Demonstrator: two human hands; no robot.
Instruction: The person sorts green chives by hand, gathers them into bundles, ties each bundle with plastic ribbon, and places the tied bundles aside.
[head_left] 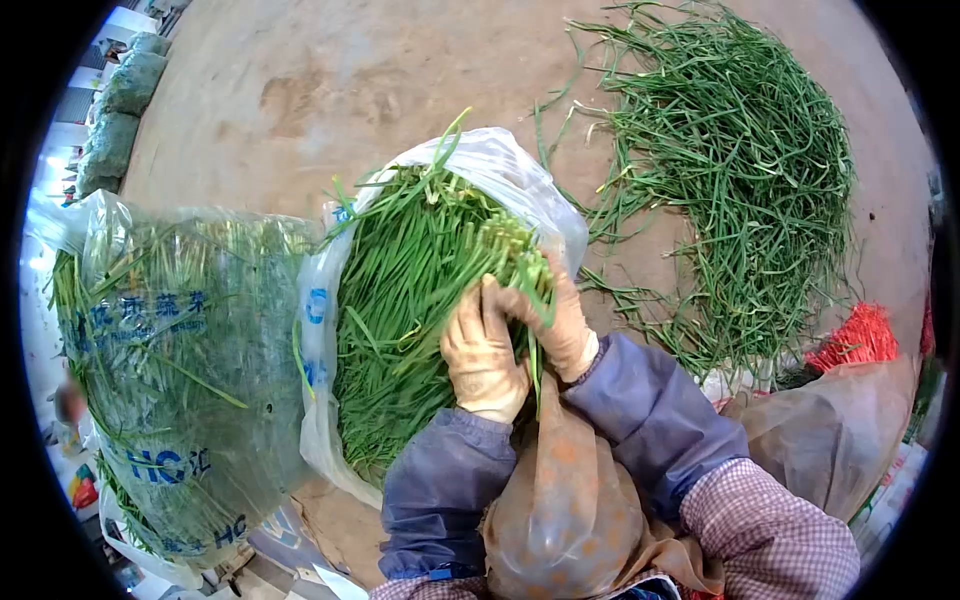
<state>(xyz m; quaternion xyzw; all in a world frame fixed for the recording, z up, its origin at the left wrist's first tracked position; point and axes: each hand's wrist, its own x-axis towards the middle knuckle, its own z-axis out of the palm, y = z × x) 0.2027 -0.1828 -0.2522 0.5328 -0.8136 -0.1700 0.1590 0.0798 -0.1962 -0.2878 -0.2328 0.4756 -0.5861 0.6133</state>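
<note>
Both hands wear pale gloves and are close together at the right edge of an open white plastic bag (pixel 318 385) filled with long green stalks (pixel 385 330). My left hand (pixel 485 355) has its fingers bent against the near side of a bunch of green stalks (pixel 515 250), whose pale cut ends point up. Around the same bunch, my right hand (pixel 558 320) is closed, with a few leaves hanging below it. The fingertips of the two hands meet or nearly meet.
A filled clear bag with blue print (pixel 190 370) stands at the left. Loose green stalks (pixel 730 180) lie piled on the floor at the right, near red strands (pixel 857 338). Brown translucent sheeting (pixel 565 490) covers the lap. Green sacks (pixel 110 150) stand far left.
</note>
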